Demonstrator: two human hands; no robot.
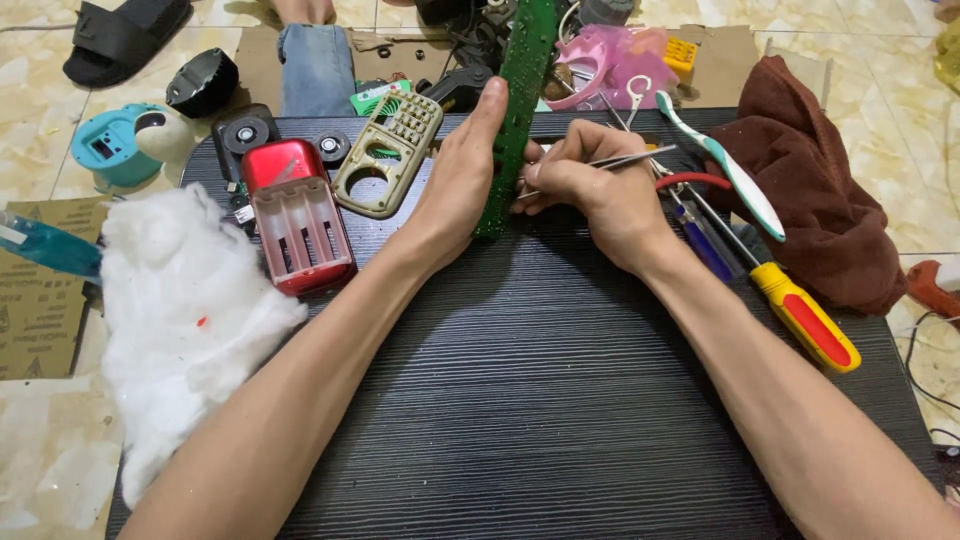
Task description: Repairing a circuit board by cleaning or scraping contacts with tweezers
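Note:
A long green circuit board point(517, 95) stands on its edge on the dark ribbed table point(540, 380), tilted away from me. My left hand point(462, 170) grips it from the left side, fingers along its face. Metal tweezers point(620, 160) are pinched in my right hand point(590, 190), their tips touching the board's lower right edge.
A red battery housing point(298, 215), a beige keypad shell point(390, 152) and white cotton wadding point(180, 310) lie at left. At right are a toothbrush point(730, 170), a yellow-and-red screwdriver point(800, 315), a blue one point(705, 245) and a brown cloth point(820, 190). Someone's jeans-clad leg point(316, 65) is beyond the table.

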